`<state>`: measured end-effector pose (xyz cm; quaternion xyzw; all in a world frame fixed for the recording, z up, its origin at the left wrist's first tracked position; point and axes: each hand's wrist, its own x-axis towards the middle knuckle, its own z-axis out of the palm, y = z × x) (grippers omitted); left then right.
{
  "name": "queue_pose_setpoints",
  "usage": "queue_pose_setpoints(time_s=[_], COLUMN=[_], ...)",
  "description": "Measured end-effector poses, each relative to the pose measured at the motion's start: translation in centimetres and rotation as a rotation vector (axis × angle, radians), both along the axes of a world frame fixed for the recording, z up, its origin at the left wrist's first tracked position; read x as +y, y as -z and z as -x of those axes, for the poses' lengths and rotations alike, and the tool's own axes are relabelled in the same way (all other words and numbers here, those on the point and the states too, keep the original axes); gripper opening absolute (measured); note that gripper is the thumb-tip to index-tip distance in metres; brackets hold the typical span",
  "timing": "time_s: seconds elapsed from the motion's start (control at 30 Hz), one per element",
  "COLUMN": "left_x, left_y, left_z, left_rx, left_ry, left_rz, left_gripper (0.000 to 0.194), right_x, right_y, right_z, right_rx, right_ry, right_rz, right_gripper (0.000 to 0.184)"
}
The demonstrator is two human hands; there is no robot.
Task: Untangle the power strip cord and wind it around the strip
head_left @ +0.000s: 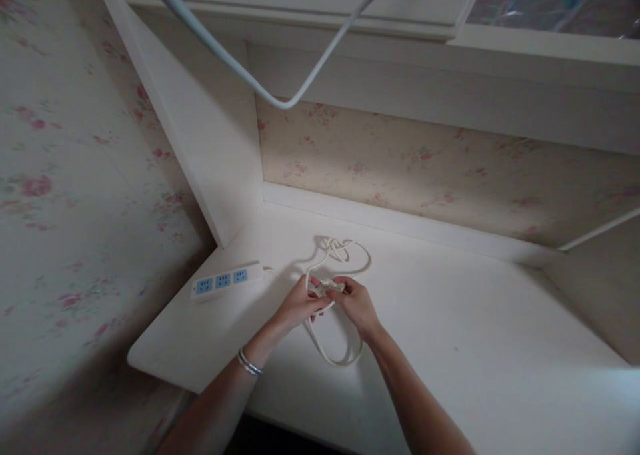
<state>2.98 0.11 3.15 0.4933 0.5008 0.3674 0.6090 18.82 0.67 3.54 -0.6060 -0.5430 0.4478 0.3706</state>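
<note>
Both my hands meet over the middle of the desk, closed on a bunched part of a white power cord (336, 363). My left hand (303, 301) pinches it from the left, and my right hand (354, 303) grips it from the right with thumb and fingers. One loop of the cord hangs toward me below the hands. Beyond them, a tangled stretch lies on the desktop. Left of my hands rests a white power strip (227, 280) with three blue sockets, its cord leaving from the right end. My fingers partly hide the held section.
The white desk (450, 315) has a side panel (200, 121) at left and a low back ledge (400, 221). A shelf unit (300, 15) overhangs it. A pale cable (280, 101) hangs in front of the shelf. Floral wallpaper (60, 208) covers the left wall.
</note>
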Motion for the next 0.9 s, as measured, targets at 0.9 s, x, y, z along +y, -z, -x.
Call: queue_pose_setpoints(time_s=[0.9], left_x=[0.1], left_y=[1.9], left_z=[1.2], left_rx=[0.998], left_ry=[0.076], left_rz=[-0.475], left_gripper=[0.032], right_x=[0.6], right_y=[0.0], right_z=[-4.2], right_rx=[-0.769], right_ry=[0.012], right_rz=[-0.103], right_gripper=[0.026])
